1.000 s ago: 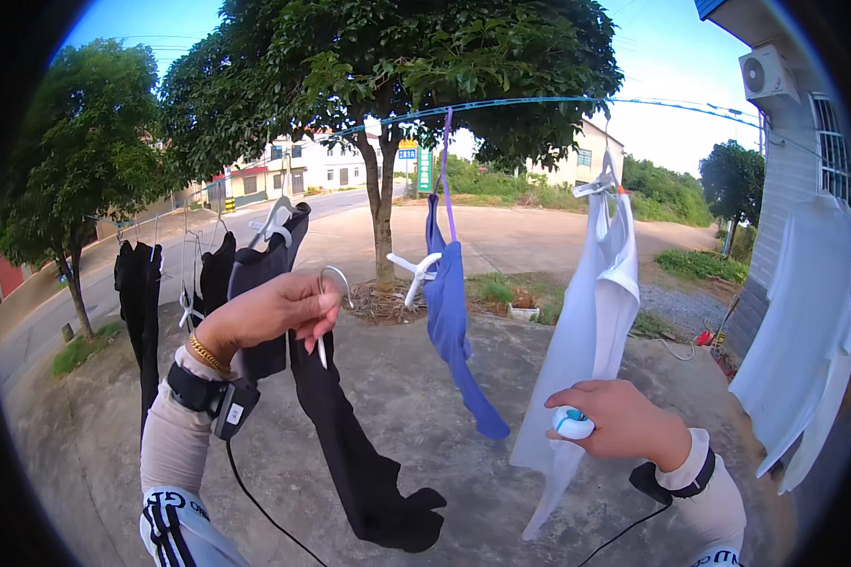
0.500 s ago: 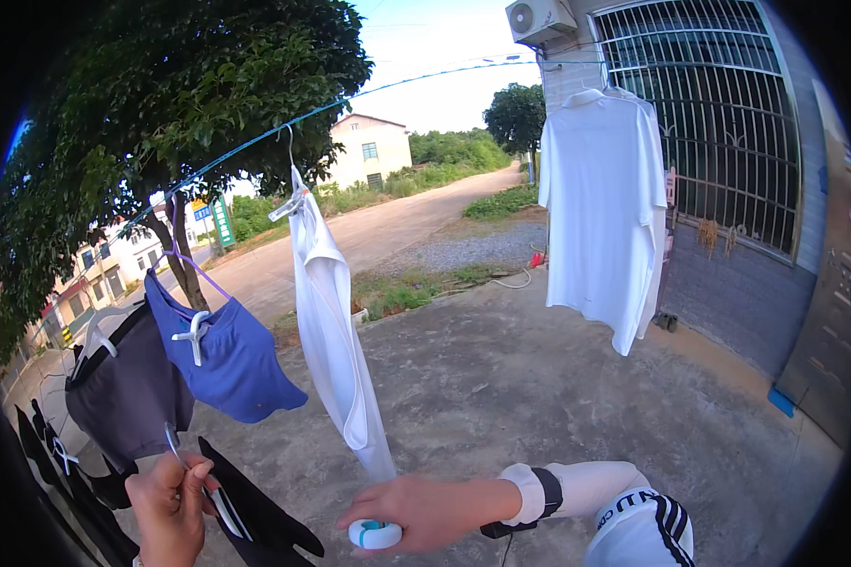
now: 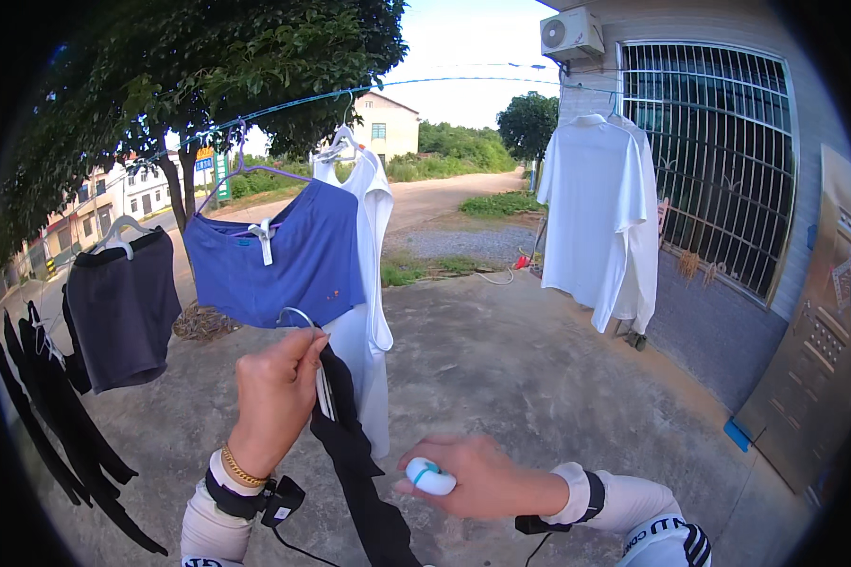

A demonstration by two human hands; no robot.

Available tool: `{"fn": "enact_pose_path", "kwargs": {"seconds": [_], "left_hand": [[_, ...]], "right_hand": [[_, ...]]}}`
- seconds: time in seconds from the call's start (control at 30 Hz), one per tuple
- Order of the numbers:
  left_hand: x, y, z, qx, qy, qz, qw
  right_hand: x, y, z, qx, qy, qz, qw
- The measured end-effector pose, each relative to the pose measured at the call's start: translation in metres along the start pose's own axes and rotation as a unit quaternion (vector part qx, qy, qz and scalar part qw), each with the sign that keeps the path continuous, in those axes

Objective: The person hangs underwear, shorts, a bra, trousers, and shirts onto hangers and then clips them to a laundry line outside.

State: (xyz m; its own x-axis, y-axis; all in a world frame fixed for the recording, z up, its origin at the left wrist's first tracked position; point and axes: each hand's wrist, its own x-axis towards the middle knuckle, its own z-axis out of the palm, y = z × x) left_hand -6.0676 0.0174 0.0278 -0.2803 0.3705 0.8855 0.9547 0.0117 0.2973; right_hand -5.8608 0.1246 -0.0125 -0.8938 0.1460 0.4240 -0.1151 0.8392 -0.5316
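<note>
My left hand point(image 3: 279, 383) is closed around the neck of a clothes hanger point(image 3: 296, 317), whose hook stands up above the fingers. A long black garment point(image 3: 355, 463) hangs from that hanger, below and right of the hand. Just behind the hook is a pair of blue shorts point(image 3: 274, 255), clipped to a purple hanger on the line. To the right, my right hand point(image 3: 477, 477) is wrapped round a white, rounded, handle-like object point(image 3: 431, 476) with a teal band. Its kind and the rest of it are hidden.
A blue clothesline point(image 3: 463, 79) crosses overhead. On it hang a white sleeveless top point(image 3: 376, 227), white shirts point(image 3: 591, 208), dark shorts point(image 3: 128, 307) and black garments point(image 3: 66, 416). A barred window point(image 3: 714, 170) and a metal door point(image 3: 813, 350) stand right; a tree point(image 3: 208, 66) is left.
My left hand has risen and moved right with the hanger and black garment. My right hand has shifted right, still holding the white object. The view has turned left, showing the shorts more fully.
</note>
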Motion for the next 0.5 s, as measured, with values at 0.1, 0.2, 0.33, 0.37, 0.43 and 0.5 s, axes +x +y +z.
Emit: {"fn": "enact_pose_path", "kwargs": {"seconds": [0.1, 0.2, 0.33, 0.37, 0.43, 0.5], "left_hand": [[-0.006, 0.005, -0.005, -0.026, 0.014, -0.022, 0.999], [-0.008, 0.024, 0.002, -0.042, 0.025, -0.045, 0.998], [-0.006, 0.047, 0.015, -0.029, 0.008, -0.049, 0.998], [-0.003, 0.054, 0.023, -0.017, -0.006, -0.033, 0.999], [-0.004, 0.061, 0.034, 0.021, 0.002, -0.032, 0.999], [0.003, 0.069, 0.052, 0.044, 0.0, -0.014, 0.999]], "right_hand": [[0.014, 0.023, -0.042, -0.13, 0.073, -0.031, 0.988], [0.037, 0.052, -0.088, -0.182, 0.155, -0.045, 0.97], [0.074, 0.071, -0.135, -0.212, 0.188, 0.01, 0.959], [0.08, 0.081, -0.143, -0.174, 0.17, 0.031, 0.97], [0.091, 0.087, -0.142, -0.077, 0.135, 0.031, 0.987], [0.086, 0.088, -0.137, -0.023, 0.095, -0.042, 0.994]]}}
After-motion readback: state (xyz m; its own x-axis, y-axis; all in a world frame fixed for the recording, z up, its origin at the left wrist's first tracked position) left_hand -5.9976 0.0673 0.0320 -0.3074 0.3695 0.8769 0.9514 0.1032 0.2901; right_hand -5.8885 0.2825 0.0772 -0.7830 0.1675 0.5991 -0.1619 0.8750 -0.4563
